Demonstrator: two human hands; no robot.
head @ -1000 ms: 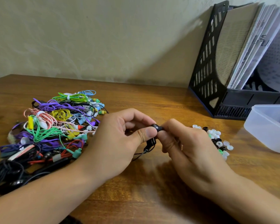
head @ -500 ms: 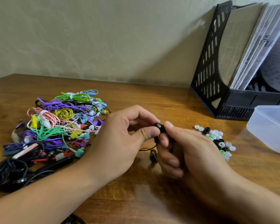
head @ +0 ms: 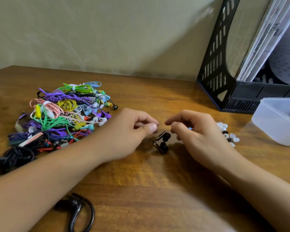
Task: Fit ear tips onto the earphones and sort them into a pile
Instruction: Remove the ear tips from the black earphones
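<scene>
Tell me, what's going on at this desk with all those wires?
A person is fitting ear tips onto earphones. A black pair, tips on both buds, lies on the wooden table between the hands. The left hand and right hand hover beside it with fingers curled. Loose ear tips sit to the right, and a tangled pile of colourful earphones to the left.

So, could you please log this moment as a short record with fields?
Left hand: fingers curled, apparently holding nothing
Right hand: fingers curled, apparently empty
Black earbuds: on wooden table between hands, both tipped
Colourful earphone pile: left
Loose white and black ear tips: right
Translucent plastic tub: far right
</scene>
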